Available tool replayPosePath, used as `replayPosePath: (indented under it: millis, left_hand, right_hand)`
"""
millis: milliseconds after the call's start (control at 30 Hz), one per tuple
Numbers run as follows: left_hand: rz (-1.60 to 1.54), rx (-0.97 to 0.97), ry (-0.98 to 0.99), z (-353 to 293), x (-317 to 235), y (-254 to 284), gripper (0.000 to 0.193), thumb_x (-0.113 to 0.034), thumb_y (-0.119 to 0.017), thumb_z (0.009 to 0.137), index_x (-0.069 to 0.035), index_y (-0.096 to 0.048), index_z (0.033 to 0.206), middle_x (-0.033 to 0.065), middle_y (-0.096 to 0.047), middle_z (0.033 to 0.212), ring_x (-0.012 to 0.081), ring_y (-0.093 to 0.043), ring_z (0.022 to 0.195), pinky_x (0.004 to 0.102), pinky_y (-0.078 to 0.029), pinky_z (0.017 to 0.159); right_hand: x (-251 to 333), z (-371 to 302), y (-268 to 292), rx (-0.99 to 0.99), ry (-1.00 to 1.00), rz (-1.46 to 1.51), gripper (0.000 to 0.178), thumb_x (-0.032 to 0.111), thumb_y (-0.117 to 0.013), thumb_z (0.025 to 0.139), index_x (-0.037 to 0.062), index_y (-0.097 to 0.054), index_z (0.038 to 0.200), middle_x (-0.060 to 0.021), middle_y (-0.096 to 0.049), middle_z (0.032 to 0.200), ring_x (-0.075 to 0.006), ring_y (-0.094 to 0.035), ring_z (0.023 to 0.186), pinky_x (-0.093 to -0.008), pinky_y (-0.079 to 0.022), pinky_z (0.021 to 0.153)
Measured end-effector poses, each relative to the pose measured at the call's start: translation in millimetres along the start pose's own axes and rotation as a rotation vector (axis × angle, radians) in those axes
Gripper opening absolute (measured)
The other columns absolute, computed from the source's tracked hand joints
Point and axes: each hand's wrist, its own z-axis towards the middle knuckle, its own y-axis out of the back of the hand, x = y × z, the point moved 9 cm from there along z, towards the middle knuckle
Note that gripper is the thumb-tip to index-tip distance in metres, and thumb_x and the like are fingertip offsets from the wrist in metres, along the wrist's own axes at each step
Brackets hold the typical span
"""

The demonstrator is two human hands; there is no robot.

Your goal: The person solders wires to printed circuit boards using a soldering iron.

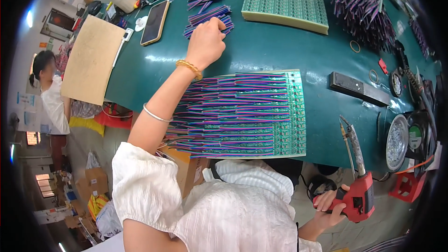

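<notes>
My left hand (206, 42) reaches to the near side of a pile of thin cut wires (208, 15) in blue, red and black. Its fingers are curled closed, and the fingertips are hidden, so I cannot make out what they pinch. At the lower right, my right hand (332, 205) is wrapped around the handle of a red and black soldering gun (361, 200), its tip pointing up over the table edge. Between my arms lies a green circuit board panel (296, 112) with rows of wires laid across it, their loose ends trailing left past my left forearm.
A stack of green circuit board panels (284, 4) stands at the back, beside wired boards (361, 9). A dark metal bar (359, 88) and a round metal dish (396, 142) lie right. A phone (155, 22) and brown cardboard (91, 60) lie left. Another person (53, 95) is at far left.
</notes>
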Motion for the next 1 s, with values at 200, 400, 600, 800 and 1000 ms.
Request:
replayPosePath:
  millis: [200, 400, 600, 800, 1000]
  left_hand:
    - [-0.115, -0.047, -0.079, -17, -22, 23, 0.01, 0.0, -0.061, 0.082, -0.001, -0.061, 0.091, 0.0162, -0.062, 0.09, 0.0322, -0.062, 0.085, 0.0425, -0.049, 0.076]
    - [-0.049, -0.045, -0.138, -28, -25, 24, 0.013, 0.002, -0.064, 0.082, 0.001, -0.062, 0.094, 0.0109, -0.065, 0.083, 0.0252, -0.066, 0.078, 0.036, -0.05, 0.071]
    - [-0.076, -0.053, -0.206, -34, -36, 31, 0.013, 0.002, -0.063, 0.082, 0.0, -0.061, 0.095, 0.0124, -0.062, 0.082, 0.0277, -0.062, 0.074, 0.0375, -0.049, 0.069]
    - [-0.275, 0.029, -0.139, -64, -80, 49, 0.006, 0.001, -0.061, 0.085, 0.001, -0.06, 0.091, 0.0132, -0.059, 0.083, 0.03, -0.058, 0.071, 0.0364, -0.047, 0.065]
    - [-0.466, 0.187, -0.188, -143, -151, 49, 0.012, 0.008, -0.066, 0.075, 0.002, -0.062, 0.084, 0.01, -0.062, 0.082, 0.0209, -0.059, 0.074, 0.0283, -0.047, 0.066]
  right_hand:
    - [-2, -2, 1, -0.015, -0.03, 0.012, 0.052, 0.037, -0.051, 0.099, -0.0044, -0.04, 0.129, -0.0016, -0.04, 0.054, -0.0107, -0.037, 0.04, -0.0255, -0.037, 0.04]
    - [-4, 1, -7, 0.064, -0.045, 0.031, 0.057, 0.038, -0.052, 0.099, -0.0072, -0.039, 0.131, -0.0014, -0.041, 0.054, -0.0109, -0.039, 0.041, -0.0262, -0.039, 0.041]
    - [-3, -1, -10, 0.05, -0.059, 0.015, 0.056, 0.038, -0.051, 0.099, -0.0071, -0.038, 0.131, -0.0009, -0.041, 0.054, -0.0108, -0.039, 0.041, -0.0261, -0.039, 0.042]
    - [-5, -5, -7, -0.01, -0.086, -0.023, 0.057, 0.04, -0.052, 0.099, -0.0064, -0.039, 0.13, -0.0002, -0.041, 0.054, -0.0106, -0.039, 0.041, -0.0258, -0.039, 0.042]
    - [-6, -3, -14, -0.058, -0.209, -0.06, 0.072, 0.052, -0.062, 0.089, -0.001, -0.04, 0.131, -0.0013, -0.044, 0.051, -0.0141, -0.043, 0.042, -0.0295, -0.038, 0.045]
